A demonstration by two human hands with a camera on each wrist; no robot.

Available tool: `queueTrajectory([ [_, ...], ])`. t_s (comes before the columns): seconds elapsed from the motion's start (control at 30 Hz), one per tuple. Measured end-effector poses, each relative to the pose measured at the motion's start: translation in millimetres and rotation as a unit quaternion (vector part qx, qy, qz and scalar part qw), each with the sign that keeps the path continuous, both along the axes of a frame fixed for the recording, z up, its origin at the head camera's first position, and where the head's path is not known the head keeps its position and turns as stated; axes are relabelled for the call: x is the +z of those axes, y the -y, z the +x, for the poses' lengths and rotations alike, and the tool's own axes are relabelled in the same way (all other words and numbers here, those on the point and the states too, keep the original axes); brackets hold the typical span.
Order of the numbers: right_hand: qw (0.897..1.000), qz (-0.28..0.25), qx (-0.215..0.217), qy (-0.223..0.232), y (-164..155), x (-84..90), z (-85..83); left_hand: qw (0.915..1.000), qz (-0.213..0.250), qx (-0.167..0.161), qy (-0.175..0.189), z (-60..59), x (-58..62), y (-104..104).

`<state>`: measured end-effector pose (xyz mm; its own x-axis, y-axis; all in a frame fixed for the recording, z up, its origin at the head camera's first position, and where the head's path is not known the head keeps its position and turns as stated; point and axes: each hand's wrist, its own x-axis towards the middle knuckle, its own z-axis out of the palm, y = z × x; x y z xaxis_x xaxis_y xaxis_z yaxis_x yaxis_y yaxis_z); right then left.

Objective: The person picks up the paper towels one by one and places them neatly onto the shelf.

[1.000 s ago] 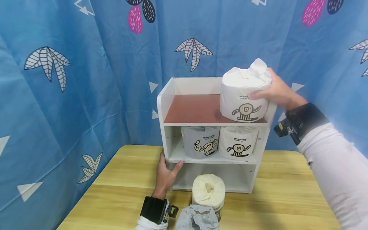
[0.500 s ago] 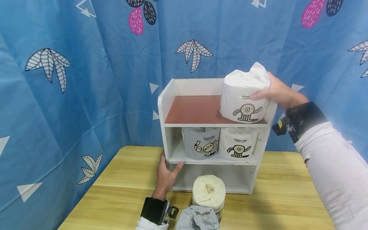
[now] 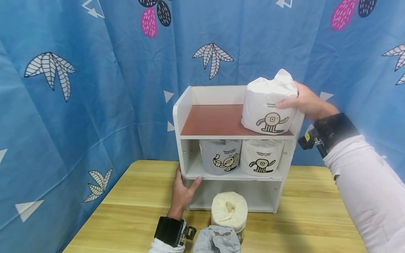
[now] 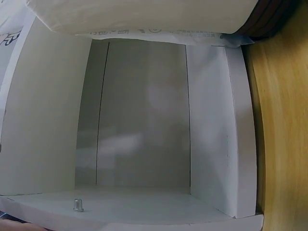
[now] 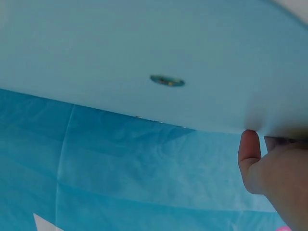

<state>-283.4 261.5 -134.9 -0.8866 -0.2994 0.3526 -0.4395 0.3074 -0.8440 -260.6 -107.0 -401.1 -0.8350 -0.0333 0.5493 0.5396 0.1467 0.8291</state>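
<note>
Head view first: right hand wraps its fingers round the side of a white wrapped roll, thumb at the front near the printed figure. The roll sits at the right end of the rack's brown top shelf, hard against the right wall, its base seemingly down on the board. That grip from the side probably keeps the soft pack upright while it is seated in the corner. Left hand grips the rack's left upright low down, thumb hooked onto the front edge just under the middle shelf; it looks like a brace so the light rack does not slide on the table. Two more wrapped rolls stand side by side on the middle shelf, a grey one on the left and a white one touching it on the right. An unwrapped roll stands on end on the table in front of the bottom opening, with a crumpled grey wrapper just before it. A blue patterned curtain hangs behind.

Left wrist view: only the white inside of the bottom compartment shows, with a strip of table at the right; the hand itself is out of frame, so its hold cannot be judged here.

Right wrist view: a pale panel of the rack with a metal fitting fills the top, curtain below; part of the right hand shows at the lower right, a fingertip up against the panel's edge.
</note>
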Motion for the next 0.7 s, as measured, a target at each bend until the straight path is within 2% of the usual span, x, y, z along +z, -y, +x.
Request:
queueTrajectory([
  [0.33,0.999,-0.031,-0.012,0.015,-4.6,-4.7,-0.9,1.0000,0.002,0.000,0.003,-2.5,-1.3,0.6],
  [0.5,0.999,-0.040,0.003,0.008,-5.2,-7.1,-1.2,1.0000,0.002,0.000,0.003,-2.8,-1.7,0.1],
  [0.6,0.997,-0.068,0.045,-0.006,-4.7,-9.9,-2.4,1.0000,0.003,0.001,0.003,-3.1,-1.5,0.0],
  [0.7,0.988,-0.099,0.114,-0.033,-2.9,-14.0,-3.9,1.0000,0.003,0.000,0.004,-3.7,-0.6,0.3],
])
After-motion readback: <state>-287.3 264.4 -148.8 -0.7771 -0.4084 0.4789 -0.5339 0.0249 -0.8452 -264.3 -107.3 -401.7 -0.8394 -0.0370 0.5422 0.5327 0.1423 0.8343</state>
